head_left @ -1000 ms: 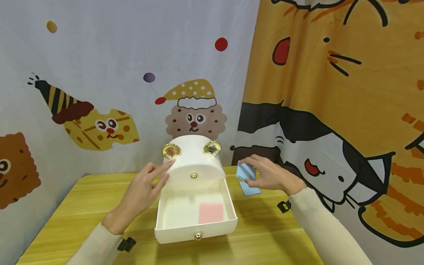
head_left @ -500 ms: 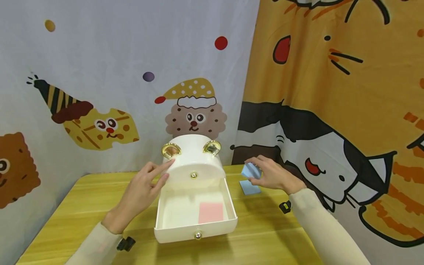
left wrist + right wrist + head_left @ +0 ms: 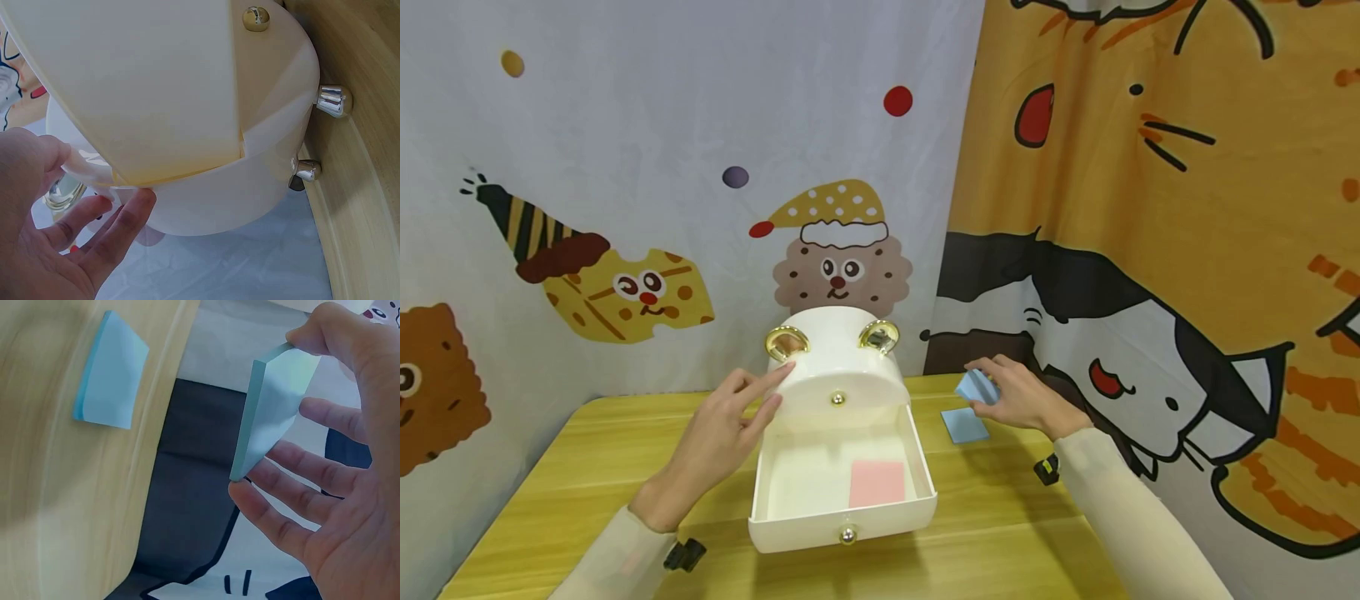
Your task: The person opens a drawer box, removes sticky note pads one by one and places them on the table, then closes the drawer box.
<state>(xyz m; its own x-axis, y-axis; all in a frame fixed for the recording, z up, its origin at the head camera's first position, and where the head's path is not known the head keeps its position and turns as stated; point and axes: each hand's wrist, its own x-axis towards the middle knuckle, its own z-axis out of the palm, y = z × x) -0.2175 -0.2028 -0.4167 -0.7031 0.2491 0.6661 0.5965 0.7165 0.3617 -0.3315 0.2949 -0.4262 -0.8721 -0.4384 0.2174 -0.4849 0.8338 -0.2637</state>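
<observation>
A white storage box (image 3: pixel 835 367) with gold ear-shaped trims stands on the table, its lower drawer (image 3: pixel 797 467) pulled out. A pink sticky note pad (image 3: pixel 877 483) lies in the drawer's front right part. My left hand (image 3: pixel 715 429) rests its fingertips on the box's left front edge, fingers extended. In my right hand (image 3: pixel 1026 400) a blue sticky note pad (image 3: pixel 275 412) is pinched at its edges between thumb and fingers, tilted above the table. Below it, a second blue sticky note pad (image 3: pixel 965 426) lies flat on the table.
The wooden table (image 3: pixel 602 467) ends against a cartoon-printed curtain (image 3: pixel 647 100) at the back and right. The drawer's front bears a round knob (image 3: pixel 848 535); another knob (image 3: pixel 838 399) sits on the box above the drawer.
My right hand has moved a little to the right with the blue sticky note pad in its grip. The left hand, box and drawer have stayed where they were.
</observation>
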